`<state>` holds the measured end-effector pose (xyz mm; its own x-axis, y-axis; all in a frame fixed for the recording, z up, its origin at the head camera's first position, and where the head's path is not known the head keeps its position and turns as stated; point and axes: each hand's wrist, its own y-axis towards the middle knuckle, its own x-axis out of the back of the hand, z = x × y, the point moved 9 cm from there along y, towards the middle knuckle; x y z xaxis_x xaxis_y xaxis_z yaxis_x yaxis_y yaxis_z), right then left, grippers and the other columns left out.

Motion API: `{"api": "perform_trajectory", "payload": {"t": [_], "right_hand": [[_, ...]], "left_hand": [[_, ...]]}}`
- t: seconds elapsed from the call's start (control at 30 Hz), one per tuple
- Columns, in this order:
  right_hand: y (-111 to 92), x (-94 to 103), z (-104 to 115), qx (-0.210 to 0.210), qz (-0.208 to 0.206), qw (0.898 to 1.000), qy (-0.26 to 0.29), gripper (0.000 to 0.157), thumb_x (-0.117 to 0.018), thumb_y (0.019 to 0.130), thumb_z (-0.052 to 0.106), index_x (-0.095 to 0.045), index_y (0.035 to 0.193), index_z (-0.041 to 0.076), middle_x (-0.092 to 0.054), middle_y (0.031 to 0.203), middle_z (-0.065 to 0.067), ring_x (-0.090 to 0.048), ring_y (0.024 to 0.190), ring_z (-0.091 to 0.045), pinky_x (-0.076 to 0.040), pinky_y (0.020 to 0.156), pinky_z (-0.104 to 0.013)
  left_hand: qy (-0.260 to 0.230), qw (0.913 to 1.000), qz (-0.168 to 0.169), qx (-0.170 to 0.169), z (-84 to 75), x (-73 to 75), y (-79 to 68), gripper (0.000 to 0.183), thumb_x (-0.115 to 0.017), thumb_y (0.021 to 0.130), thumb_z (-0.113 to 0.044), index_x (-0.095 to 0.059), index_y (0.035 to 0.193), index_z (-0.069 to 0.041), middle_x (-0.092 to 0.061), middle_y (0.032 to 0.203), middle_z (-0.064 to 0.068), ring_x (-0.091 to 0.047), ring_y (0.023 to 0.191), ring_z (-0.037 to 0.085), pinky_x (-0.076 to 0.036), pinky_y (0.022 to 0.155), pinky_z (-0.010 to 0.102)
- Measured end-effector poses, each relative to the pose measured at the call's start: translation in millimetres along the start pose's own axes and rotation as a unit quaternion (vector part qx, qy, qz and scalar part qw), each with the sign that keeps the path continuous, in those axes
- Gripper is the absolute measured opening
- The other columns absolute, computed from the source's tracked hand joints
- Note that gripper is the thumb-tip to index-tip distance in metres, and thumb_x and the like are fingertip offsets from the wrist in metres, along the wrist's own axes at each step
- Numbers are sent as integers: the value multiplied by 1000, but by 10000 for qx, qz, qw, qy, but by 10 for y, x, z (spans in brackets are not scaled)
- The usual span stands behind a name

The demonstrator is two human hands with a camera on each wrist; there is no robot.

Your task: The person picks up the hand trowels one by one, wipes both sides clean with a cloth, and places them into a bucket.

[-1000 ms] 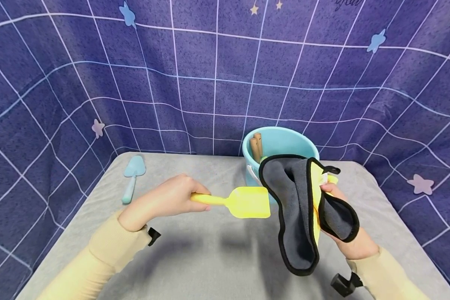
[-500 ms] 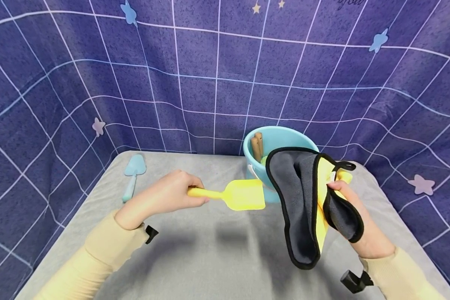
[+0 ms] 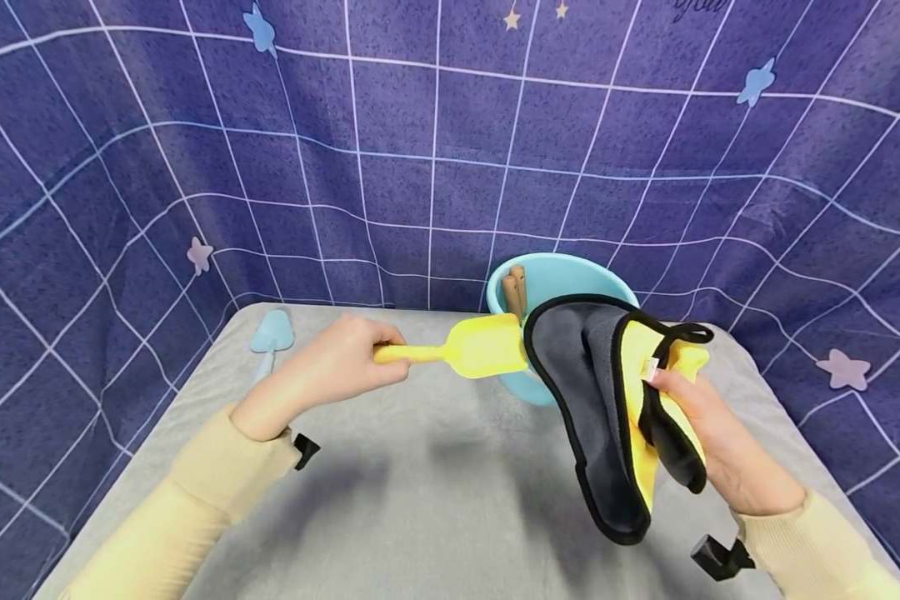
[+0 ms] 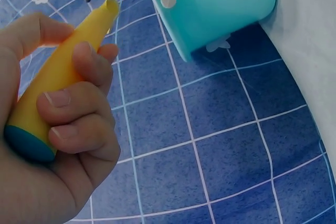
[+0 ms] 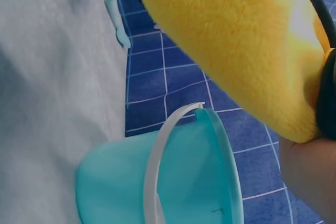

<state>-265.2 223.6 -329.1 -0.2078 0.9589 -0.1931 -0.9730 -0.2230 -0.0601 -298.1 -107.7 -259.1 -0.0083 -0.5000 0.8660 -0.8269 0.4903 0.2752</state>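
Note:
My left hand [image 3: 345,358] grips a yellow toy shovel [image 3: 486,346] by its handle, the blade pointing right. In the left wrist view, curled fingers wrap the yellow handle [image 4: 63,72], which has a dark teal end. My right hand [image 3: 735,450] holds a bunched towel [image 3: 588,375], grey on one side, fluffy yellow on the other, with black edging and a hanging loop. The shovel blade's tip meets or overlaps the towel's left edge; whether they touch I cannot tell. Yellow plush [image 5: 226,40] fills much of the right wrist view and covers most of the fingers.
Behind the towel stands a light blue bucket [image 3: 570,275] with a white handle [image 5: 155,166]; brown sticks [image 3: 513,290] poke up inside. A small blue trowel [image 3: 273,332] lies at the back left of the grey-covered table [image 3: 420,517]. A blue gridded cloth [image 3: 390,167] hangs around it.
My left hand has lifted the shovel upward, and its blade now reaches the towel's edge. The right hand has shifted slightly right, and the towel has turned and folded a little.

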Motion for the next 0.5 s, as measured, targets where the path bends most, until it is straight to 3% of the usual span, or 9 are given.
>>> {"api": "perform_trajectory", "payload": {"t": [0.2, 0.5], "right_hand": [[44, -85, 109, 547, 223, 9981, 177, 21, -42, 94, 4, -61, 91, 13, -66, 76, 1, -64, 64, -11, -53, 56, -27], [40, -60, 179, 876, -202, 9926, -821, 15, -55, 90, 2, -58, 98, 14, -64, 82, 2, -65, 66, -12, -55, 59, -27]], "left_hand": [[-65, 9998, -174, 85, 16, 68, 125, 6, -62, 77, -18, -68, 75, -17, -49, 56, -7, -41, 47, 8, -35, 45, 24], [34, 9995, -281, 107, -4, 63, 382, 8, -60, 77, -21, -67, 75, -17, -52, 57, -5, -43, 48, 10, -37, 48, 26]]}}
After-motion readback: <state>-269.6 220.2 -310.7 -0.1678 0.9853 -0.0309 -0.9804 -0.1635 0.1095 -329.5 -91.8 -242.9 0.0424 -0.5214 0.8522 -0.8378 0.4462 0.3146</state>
